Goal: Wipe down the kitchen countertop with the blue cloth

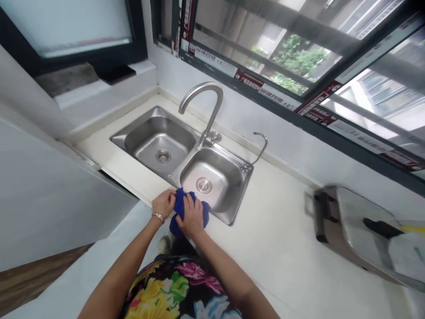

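A bunched blue cloth lies at the counter's front edge, in front of the double steel sink. My right hand rests over the cloth with its fingers curled onto it. At the cloth's left corner, my left hand is closed, its fingertips pinching the edge of the fabric. A bracelet circles my left wrist. Part of the cloth is hidden beneath my right hand. Both basins stand without water, and their drains show.
A tall curved faucet rises behind the sink, and a thin small tap stands at its right corner. On the right of the white counter sits an electric pan with a glass lid. Windows line the back wall.
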Motion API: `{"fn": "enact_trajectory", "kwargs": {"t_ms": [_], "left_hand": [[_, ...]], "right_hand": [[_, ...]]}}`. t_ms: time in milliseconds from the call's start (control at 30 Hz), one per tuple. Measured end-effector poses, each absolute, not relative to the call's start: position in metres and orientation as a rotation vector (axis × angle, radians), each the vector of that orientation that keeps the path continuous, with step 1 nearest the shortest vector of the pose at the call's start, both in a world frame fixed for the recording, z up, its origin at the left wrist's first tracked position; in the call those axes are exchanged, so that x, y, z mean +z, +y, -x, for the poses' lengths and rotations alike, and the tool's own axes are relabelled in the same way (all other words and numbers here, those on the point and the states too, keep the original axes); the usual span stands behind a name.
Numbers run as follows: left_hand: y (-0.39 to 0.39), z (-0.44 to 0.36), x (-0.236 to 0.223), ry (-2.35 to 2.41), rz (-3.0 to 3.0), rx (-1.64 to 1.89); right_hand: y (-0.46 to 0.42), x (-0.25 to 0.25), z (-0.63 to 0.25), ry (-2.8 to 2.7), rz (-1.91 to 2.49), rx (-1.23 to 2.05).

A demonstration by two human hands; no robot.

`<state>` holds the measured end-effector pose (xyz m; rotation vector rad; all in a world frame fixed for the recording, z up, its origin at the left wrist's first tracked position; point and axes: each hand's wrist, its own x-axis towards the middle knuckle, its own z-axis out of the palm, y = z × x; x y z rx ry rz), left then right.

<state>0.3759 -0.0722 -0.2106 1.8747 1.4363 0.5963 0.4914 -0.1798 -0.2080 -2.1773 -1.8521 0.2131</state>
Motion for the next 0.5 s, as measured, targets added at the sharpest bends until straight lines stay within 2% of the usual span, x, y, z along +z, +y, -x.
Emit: {"fn": "enact_trajectory", "kwargs": {"t_ms": [267, 500], "left_hand": [[-0.08, -0.351, -0.221, 1.485, -1.522, 0.844], [-0.132, -0.269, -0.249, 1.904, -0.981, 0.913]], "right_hand": [[-0.174, -0.215, -0.496, -1.955, 2.0, 0.165], [-0.191, -0.225, -0.507, -2.091, 1.933, 0.144]]}}
